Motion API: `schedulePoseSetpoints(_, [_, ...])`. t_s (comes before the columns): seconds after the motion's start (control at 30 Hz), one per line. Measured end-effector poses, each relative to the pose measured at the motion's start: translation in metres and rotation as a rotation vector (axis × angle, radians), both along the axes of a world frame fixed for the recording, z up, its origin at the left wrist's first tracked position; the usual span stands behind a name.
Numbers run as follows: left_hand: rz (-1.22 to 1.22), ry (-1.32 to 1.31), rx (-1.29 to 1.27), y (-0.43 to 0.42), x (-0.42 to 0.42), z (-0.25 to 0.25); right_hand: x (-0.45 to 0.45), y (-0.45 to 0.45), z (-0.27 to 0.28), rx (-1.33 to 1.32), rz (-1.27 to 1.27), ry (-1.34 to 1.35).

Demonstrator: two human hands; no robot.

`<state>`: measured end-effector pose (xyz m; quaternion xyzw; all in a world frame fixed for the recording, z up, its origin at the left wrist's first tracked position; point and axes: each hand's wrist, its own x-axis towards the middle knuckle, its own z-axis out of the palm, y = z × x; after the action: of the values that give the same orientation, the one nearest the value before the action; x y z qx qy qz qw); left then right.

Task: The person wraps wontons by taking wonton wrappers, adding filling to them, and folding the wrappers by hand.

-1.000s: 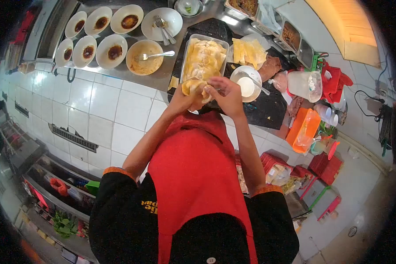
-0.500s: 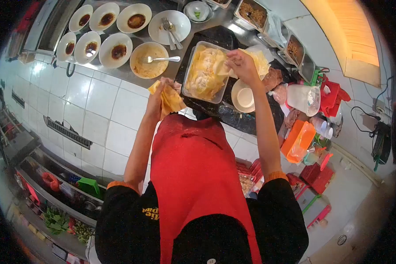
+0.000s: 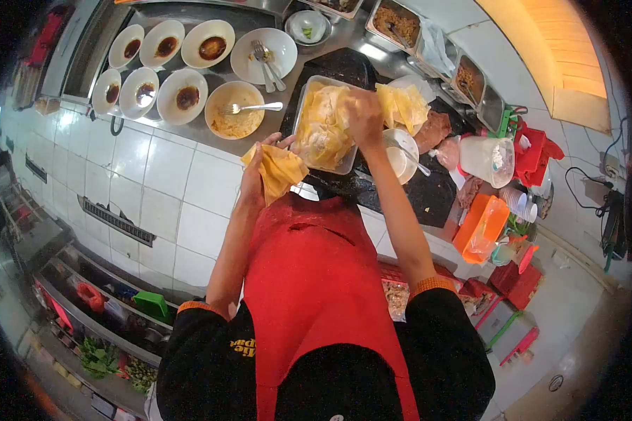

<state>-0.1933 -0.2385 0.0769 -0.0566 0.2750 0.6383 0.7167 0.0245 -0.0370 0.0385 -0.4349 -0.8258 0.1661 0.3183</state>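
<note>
My left hand (image 3: pixel 254 179) holds a stack of yellow wrappers (image 3: pixel 281 170) just left of a clear plastic container (image 3: pixel 344 165). Folded, floury yellow dumplings (image 3: pixel 323 126) fill that container. Over its right edge is my right hand (image 3: pixel 364 118), fingers drawn together; what they hold, if anything, is hidden. More yellow wrapper sheets (image 3: pixel 402 107) lie to the right of it. Below these sheets stands a white bowl (image 3: pixel 401 156) with a spoon across it. A bowl with a creamy orange-brown mix (image 3: pixel 234 126) and a fork is to the left of the container.
Several white bowls with dark sauce (image 3: pixel 182 97) line the back left counter, beside a plate with cutlery (image 3: pixel 246 56). Metal trays of brown food (image 3: pixel 396 25) stand at the back right. An orange basket (image 3: pixel 482 224) and a clear tub (image 3: pixel 486 161) are at the right.
My hands have parted since the first frame, the left moving left with the wrappers now visible in it. In the last half second my right hand has moved slightly left and down over the container.
</note>
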Motion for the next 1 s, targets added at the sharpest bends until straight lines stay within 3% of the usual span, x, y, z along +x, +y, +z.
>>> schedulePoseSetpoints(0.07, [-0.016,0.009,0.023,0.012,0.004,0.01,-0.005,-0.023,-0.006,-0.143,0.078,0.021])
schedulePoseSetpoints(0.17, [-0.034,0.005,0.074,0.028,0.013,0.01,-0.006,-0.031,-0.003,-0.081,0.012,0.088])
schedulePoseSetpoints(0.3, [-0.094,0.104,0.137,0.043,0.02,0.014,-0.016,-0.064,0.069,-0.075,-0.022,0.133])
schedulePoseSetpoints(0.4, [-0.163,0.159,0.181,0.052,0.028,0.024,-0.019,-0.089,0.108,-0.418,0.06,0.259])
schedulePoseSetpoints(0.6, [-0.313,0.278,0.236,0.056,0.037,0.028,-0.015,-0.101,0.099,-0.372,0.002,0.265])
schedulePoseSetpoints(0.67, [-0.341,0.439,0.316,0.055,0.039,0.028,-0.015,-0.106,0.094,-0.351,0.003,0.273])
schedulePoseSetpoints(0.77, [-0.233,0.497,0.278,0.053,0.047,0.017,-0.017,-0.112,0.091,-0.239,-0.014,0.202])
schedulePoseSetpoints(0.83, [-0.225,0.375,0.22,0.049,0.046,0.015,-0.02,-0.12,0.097,-0.124,-0.051,0.093])
schedulePoseSetpoints(0.9, [-0.215,0.255,0.161,0.044,0.044,0.013,-0.02,-0.121,0.101,-0.234,-0.064,0.233])
schedulePoseSetpoints(0.93, [-0.226,0.379,0.133,0.042,0.043,0.013,-0.019,-0.121,0.103,-0.345,-0.079,0.373])
schedulePoseSetpoints(1.0, [-0.232,0.504,0.104,0.04,0.043,0.014,-0.011,-0.117,0.106,-0.382,-0.031,0.364])
